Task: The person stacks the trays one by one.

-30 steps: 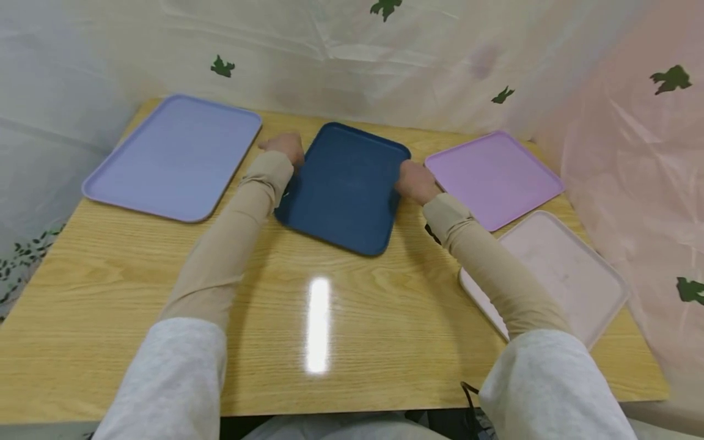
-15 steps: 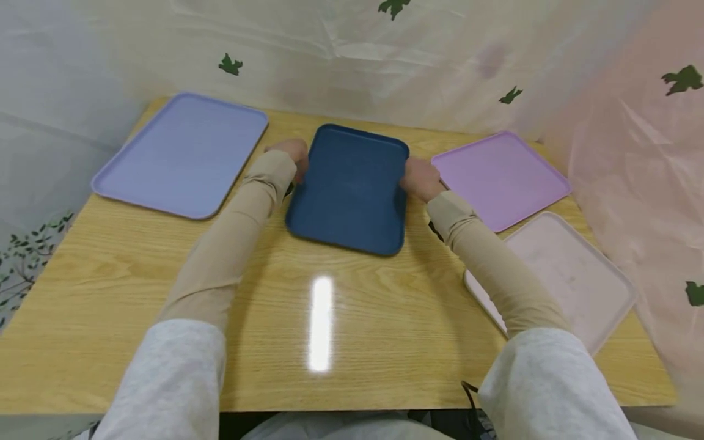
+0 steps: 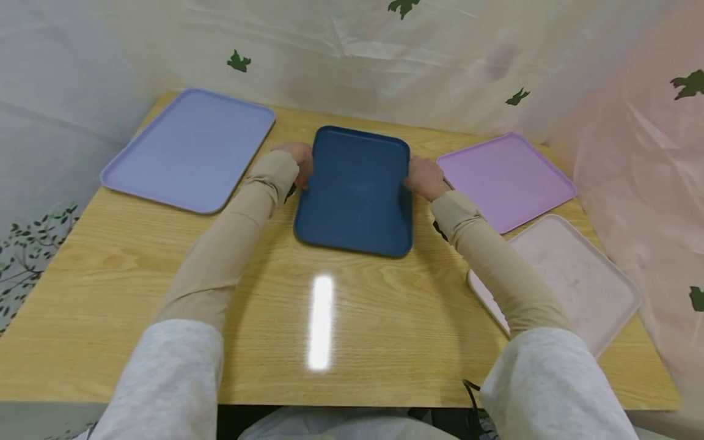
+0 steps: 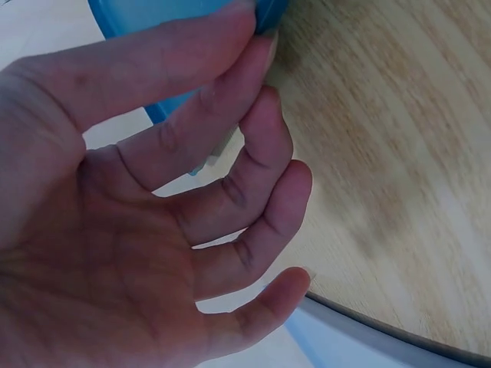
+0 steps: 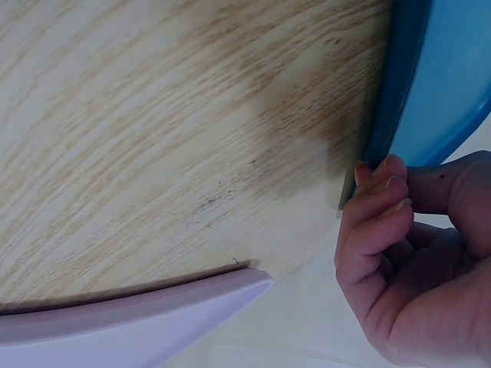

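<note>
A dark blue tray (image 3: 357, 189) lies flat in the middle of the wooden table, its sides nearly in line with the table. My left hand (image 3: 299, 162) pinches its left rim between thumb and index finger. In the left wrist view the other fingers of the left hand (image 4: 176, 199) curve loosely beside the tray's edge. On the opposite side, my right hand (image 3: 426, 177) grips the right rim. Seen from the right wrist, the right hand (image 5: 414, 245) has its thumb and fingertips on the blue tray's rim (image 5: 399, 84), the remaining fingers curled in.
A lavender-blue tray (image 3: 192, 150) lies at the back left. To the right are a pink-purple tray (image 3: 506, 180) and, in front of it, a pale pink tray (image 3: 572, 281) partly under my right forearm. A fabric backdrop (image 3: 352, 61) rises behind the wooden table (image 3: 264, 342).
Held by both hands, the blue tray has turned, its near edge swinging to the right so it sits straighter. The whole view has shifted slightly.
</note>
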The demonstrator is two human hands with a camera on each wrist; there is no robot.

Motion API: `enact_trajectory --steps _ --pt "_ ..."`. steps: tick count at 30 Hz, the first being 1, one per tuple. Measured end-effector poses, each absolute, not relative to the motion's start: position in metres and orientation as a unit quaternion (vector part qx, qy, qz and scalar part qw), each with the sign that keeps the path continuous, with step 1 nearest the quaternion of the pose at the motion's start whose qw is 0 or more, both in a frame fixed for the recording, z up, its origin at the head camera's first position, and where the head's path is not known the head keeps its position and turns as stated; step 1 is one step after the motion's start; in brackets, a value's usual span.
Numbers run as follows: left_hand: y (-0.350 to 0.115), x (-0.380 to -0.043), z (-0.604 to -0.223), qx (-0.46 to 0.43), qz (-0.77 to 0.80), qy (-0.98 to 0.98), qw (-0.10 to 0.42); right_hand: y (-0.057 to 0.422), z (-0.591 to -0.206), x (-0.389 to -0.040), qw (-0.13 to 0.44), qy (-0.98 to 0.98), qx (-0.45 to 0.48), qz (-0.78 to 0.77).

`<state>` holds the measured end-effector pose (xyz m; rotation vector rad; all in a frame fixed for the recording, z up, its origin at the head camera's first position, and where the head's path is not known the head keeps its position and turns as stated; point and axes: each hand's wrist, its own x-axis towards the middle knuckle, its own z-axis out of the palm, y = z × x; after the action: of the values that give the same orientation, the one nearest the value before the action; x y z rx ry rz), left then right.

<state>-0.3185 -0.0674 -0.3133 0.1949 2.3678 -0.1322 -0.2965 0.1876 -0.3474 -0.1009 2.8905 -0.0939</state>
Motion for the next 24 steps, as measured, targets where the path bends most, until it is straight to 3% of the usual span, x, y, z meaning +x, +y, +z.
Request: enact_trajectory --steps 13,20,24 --pt "-0.071 -0.311 -0.318 0.123 -0.044 0.924 0.360 0.190 -0.348 -0.292 0.142 0.988 -0.051 -0.024" --pt "-0.074 -0.339 -0.347 0.156 -0.075 0.908 0.382 0.188 -0.349 -0.290 0.160 0.986 -0.043 -0.019" --pt "-0.072 -0.324 -0.337 0.149 -0.074 0.915 0.368 0.188 -0.349 -0.287 0.154 0.987 -0.045 -0.025"
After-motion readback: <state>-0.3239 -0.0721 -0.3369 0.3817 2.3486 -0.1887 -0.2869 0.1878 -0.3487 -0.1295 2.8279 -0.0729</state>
